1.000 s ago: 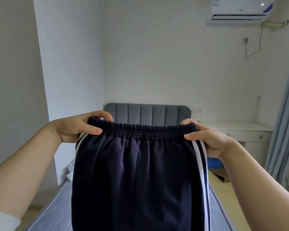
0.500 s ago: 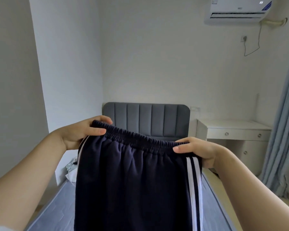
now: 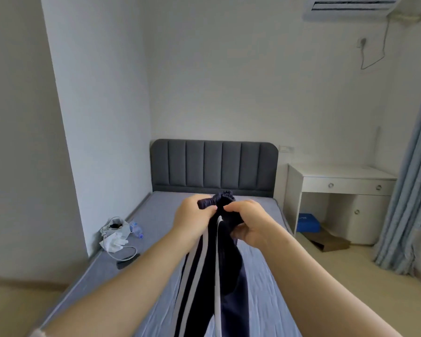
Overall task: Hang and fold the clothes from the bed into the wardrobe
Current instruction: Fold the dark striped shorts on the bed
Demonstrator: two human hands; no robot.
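Trousers (image 3: 212, 276): navy with white side stripes, gathered into a narrow bundle. They are held up over the middle of the bed and hang down past the lower edge of the view. Whether they touch the mattress cannot be told.
Waistband (image 3: 225, 194): elastic, bunched, sticking up between and just above the two hands.
Left hand (image 3: 192, 220): fingers curled, pinching the left side of the waistband, with a striped leg falling below the wrist.
Right hand (image 3: 250, 222): fingers curled round the right side of the bundle, close beside the left hand, the fingertips nearly meeting.
Bed (image 3: 156, 239): grey-blue mattress, running away from the person to the headboard (image 3: 214, 166), which is dark grey and padded.
Bag (image 3: 114, 234): white, crumpled, on the bed's left edge by the wall, with a bottle (image 3: 136, 231) just beside it.
Phone (image 3: 128, 260): dark, flat on the bed near the bag, with a white cable looping to it.
Tabletop (image 3: 338, 171): white, right of the bed, with a drawer below it.
Box (image 3: 308, 222): blue, on the floor under the tabletop.
Curtain (image 3: 408, 190): pale blue, at the far right.
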